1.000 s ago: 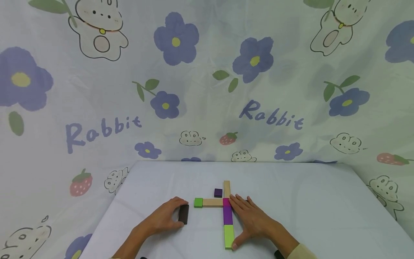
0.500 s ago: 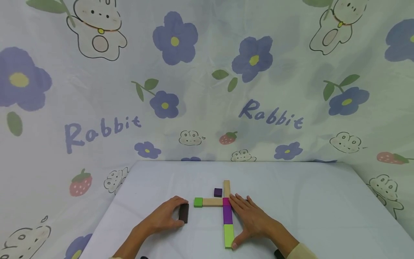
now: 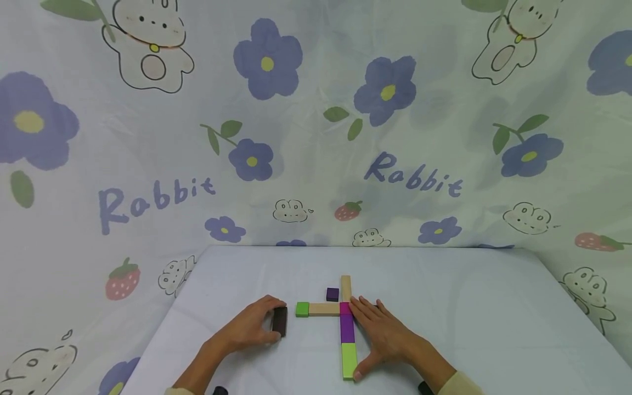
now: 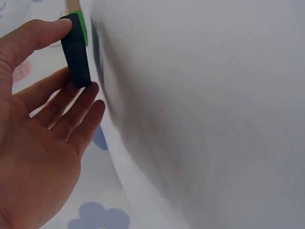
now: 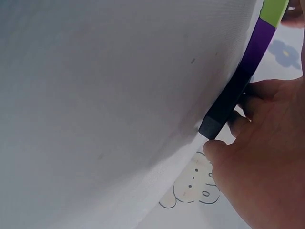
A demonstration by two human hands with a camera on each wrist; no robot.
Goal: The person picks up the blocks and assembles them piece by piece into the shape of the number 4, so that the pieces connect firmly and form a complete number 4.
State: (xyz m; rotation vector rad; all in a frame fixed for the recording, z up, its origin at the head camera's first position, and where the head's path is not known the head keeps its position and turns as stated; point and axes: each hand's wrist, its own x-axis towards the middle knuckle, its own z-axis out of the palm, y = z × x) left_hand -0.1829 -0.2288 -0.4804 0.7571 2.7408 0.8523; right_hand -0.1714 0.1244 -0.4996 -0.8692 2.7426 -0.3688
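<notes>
In the head view my left hand (image 3: 249, 323) pinches a dark brown-black block (image 3: 279, 321) between thumb and fingers, left of a cross-like layout of blocks. The left wrist view shows the thumb on one end of this block (image 4: 76, 52) and fingertips near the other. My right hand (image 3: 387, 337) lies with extended fingers along the layout's right side. Its fingertips are beside the magenta block (image 3: 346, 308), its thumb at the lower end of the lime block (image 3: 349, 362). In the right wrist view its fingers touch a black block (image 5: 226, 102), mostly hidden from the head view, adjoining the purple block (image 5: 257, 47).
A plain wooden block (image 3: 324, 310) runs left from the magenta one to a green block (image 3: 302, 309). Another wooden block (image 3: 346, 288) points away. A small dark purple cube (image 3: 333, 294) stands in the upper-left corner. A rabbit-print cloth (image 3: 316, 137) hangs behind the white table (image 3: 469, 307).
My left hand, with the dark block in it, has shifted slightly away from me. The right hand and the laid blocks have stayed in place.
</notes>
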